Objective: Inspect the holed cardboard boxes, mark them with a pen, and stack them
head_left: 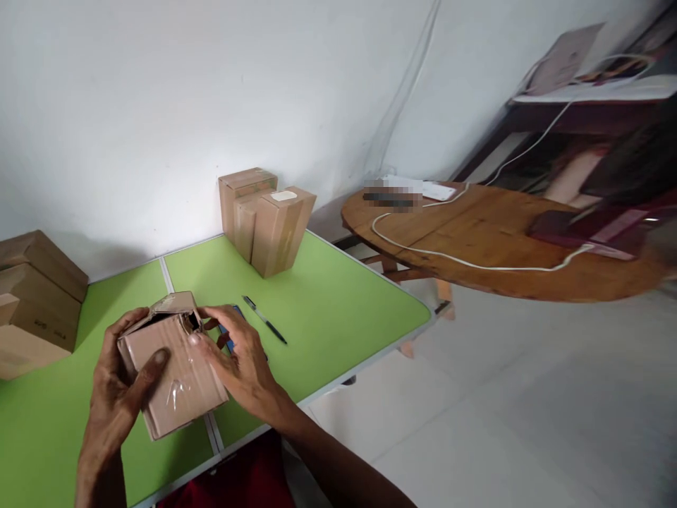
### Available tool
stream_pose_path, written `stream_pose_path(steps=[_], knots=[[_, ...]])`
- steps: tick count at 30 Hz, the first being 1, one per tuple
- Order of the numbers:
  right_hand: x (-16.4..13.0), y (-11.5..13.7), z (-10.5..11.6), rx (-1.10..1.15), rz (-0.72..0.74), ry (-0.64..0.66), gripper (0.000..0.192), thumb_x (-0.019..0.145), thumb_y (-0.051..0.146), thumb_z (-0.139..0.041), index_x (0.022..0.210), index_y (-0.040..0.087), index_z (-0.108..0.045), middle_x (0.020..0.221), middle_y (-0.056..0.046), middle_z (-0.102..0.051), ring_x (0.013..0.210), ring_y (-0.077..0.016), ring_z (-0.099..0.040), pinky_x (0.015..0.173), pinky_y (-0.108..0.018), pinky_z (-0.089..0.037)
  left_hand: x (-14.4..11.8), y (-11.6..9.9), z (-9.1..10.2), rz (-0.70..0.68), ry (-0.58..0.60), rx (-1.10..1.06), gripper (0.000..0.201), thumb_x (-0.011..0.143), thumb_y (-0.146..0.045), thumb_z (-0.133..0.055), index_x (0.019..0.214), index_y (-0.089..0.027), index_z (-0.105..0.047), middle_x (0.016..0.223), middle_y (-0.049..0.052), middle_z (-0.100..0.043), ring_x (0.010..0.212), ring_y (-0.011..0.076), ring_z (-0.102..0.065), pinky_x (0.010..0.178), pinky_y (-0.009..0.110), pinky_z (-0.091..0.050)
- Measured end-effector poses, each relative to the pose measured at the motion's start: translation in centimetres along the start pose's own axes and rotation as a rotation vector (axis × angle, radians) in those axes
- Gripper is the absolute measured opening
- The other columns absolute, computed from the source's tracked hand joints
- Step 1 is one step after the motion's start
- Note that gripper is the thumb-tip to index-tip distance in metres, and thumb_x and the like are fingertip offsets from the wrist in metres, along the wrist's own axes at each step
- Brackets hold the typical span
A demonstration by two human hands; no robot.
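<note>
Lower left of the frame, both hands are clamping a small cardboard box (172, 370) just above the green table (328, 310). The left hand (119, 391) is gripping its side, thumb pressing the taped front; the right hand (240, 360) is pinching at the open top flap. Looks light and stiff-ish but crushable, and the tape's probably slick, so the bare cardboard edges seem the safest grab. A pen (264, 319) is lying nearby.

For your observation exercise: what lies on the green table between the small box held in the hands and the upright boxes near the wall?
In the head view, a black pen lies on the green table between the held box and the upright boxes.
</note>
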State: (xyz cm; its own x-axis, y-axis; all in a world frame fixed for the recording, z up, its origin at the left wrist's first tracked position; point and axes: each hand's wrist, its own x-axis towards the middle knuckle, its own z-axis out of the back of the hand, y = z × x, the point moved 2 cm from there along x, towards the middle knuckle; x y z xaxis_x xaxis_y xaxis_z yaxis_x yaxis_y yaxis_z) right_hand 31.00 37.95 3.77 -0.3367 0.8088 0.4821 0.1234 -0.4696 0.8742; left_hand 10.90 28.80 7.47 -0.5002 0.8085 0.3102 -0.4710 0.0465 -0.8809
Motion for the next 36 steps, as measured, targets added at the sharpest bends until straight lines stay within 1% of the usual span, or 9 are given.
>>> stream_pose_path(steps=[3, 6, 9, 12, 16, 22, 29, 33, 36], knots=[[1.1, 0.9, -1.1, -0.018, 0.015, -0.025, 0.026, 0.112, 0.046, -0.065, 0.127, 0.026, -0.075, 0.121, -0.009, -0.080, 0.108, -0.0255, -0.078, 0.097, -0.040, -0.066, -0.4, -0.7, -0.1, -0.133, -0.083, 0.126, 0.073, 0.082, -0.066, -0.089, 0.143, -0.029, -0.072, 0.153, 0.012, -0.074, 0.138, 0.0381, -0.072, 0.113, 0.054, -0.062], [1.0, 1.1, -1.7, -0.024, 0.026, -0.024, 0.021, 0.111, 0.038, -0.067, 0.125, 0.024, -0.073, 0.121, -0.009, -0.079, 0.108, -0.0241, -0.078, 0.093, -0.038, -0.067, -0.3, -1.6, -0.5, -0.212, -0.200, 0.310, 0.062, 0.089, -0.065, -0.084, 0.138, -0.028, -0.079, 0.143, 0.012, -0.078, 0.133, 0.0360, -0.073, 0.114, 0.054, -0.060], [0.9, 1.1, -1.7, -0.028, 0.054, -0.054, 0.021, 0.111, 0.036, -0.065, 0.124, 0.022, -0.074, 0.120, -0.010, -0.080, 0.108, -0.0230, -0.078, 0.091, -0.036, -0.066, 0.3, -2.2, -0.9, -0.276, -0.206, 0.402, 0.045, 0.093, -0.062, -0.081, 0.122, -0.028, -0.086, 0.127, 0.009, -0.081, 0.118, 0.0304, -0.077, 0.106, 0.047, -0.062], [1.5, 1.0, -1.5, -0.061, 0.038, -0.073, 0.019, 0.110, 0.034, -0.066, 0.119, 0.020, -0.075, 0.115, -0.010, -0.080, 0.102, -0.0221, -0.078, 0.090, -0.035, -0.065, 0.8, -2.1, -1.0, -0.308, -0.187, 0.443, 0.041, 0.093, -0.065, -0.080, 0.111, -0.029, -0.087, 0.112, 0.005, -0.082, 0.102, 0.0268, -0.078, 0.092, 0.042, -0.063], [2.0, 1.0, -1.8, -0.167, 0.042, -0.059, 0.015, 0.107, 0.030, -0.067, 0.115, 0.021, -0.076, 0.112, -0.009, -0.081, 0.102, -0.0223, -0.078, 0.095, -0.035, -0.064, 1.1, -2.1, -0.7, -0.297, -0.234, 0.454, 0.049, 0.086, -0.076, -0.081, 0.101, -0.030, -0.087, 0.110, 0.004, -0.083, 0.101, 0.0300, -0.079, 0.096, 0.048, -0.062], [1.6, 1.2, -1.6, -0.187, 0.077, -0.037, 0.024, 0.113, 0.037, -0.065, 0.120, 0.018, -0.078, 0.117, -0.012, -0.083, 0.112, -0.0234, -0.080, 0.104, -0.036, -0.063, 1.2, -3.0, -1.3, -0.152, -0.283, 0.416, 0.055, 0.071, -0.078, -0.088, 0.098, -0.030, -0.086, 0.119, 0.008, -0.083, 0.111, 0.0392, -0.079, 0.109, 0.066, -0.061], [1.7, 0.8, -1.5, -0.292, 0.079, -0.021, 0.019, 0.109, 0.034, -0.070, 0.103, 0.019, -0.082, 0.101, -0.009, -0.085, 0.095, -0.0216, -0.082, 0.094, -0.032, -0.061, 1.3, -3.8, -2.1, -0.176, -0.267, 0.419, 0.051, 0.075, -0.074, -0.086, 0.095, -0.028, -0.083, 0.119, 0.012, -0.082, 0.116, 0.0392, -0.077, 0.115, 0.067, -0.058], [1.1, -1.4, 0.7, -0.187, 0.011, -0.020, 0.035, 0.116, 0.044, -0.065, 0.101, 0.018, -0.082, 0.099, -0.008, -0.085, 0.088, -0.0196, -0.080, 0.086, -0.031, -0.060, 1.7, -2.8, -1.4, -0.198, -0.258, 0.394, 0.053, 0.075, -0.075, -0.088, 0.095, -0.026, -0.085, 0.115, 0.011, -0.083, 0.116, 0.0378, -0.078, 0.112, 0.065, -0.059], [0.3, -4.5, 4.3, -0.422, -0.252, -0.085, 0.027, 0.116, 0.040, -0.066, 0.111, 0.018, -0.081, 0.114, -0.011, -0.085, 0.099, -0.0220, -0.080, 0.093, -0.033, -0.059, 1.8, -2.2, -1.0, -0.199, -0.244, 0.390, 0.057, 0.077, -0.078, -0.085, 0.100, -0.026, -0.086, 0.118, 0.012, -0.084, 0.116, 0.0388, -0.077, 0.109, 0.066, -0.059]])
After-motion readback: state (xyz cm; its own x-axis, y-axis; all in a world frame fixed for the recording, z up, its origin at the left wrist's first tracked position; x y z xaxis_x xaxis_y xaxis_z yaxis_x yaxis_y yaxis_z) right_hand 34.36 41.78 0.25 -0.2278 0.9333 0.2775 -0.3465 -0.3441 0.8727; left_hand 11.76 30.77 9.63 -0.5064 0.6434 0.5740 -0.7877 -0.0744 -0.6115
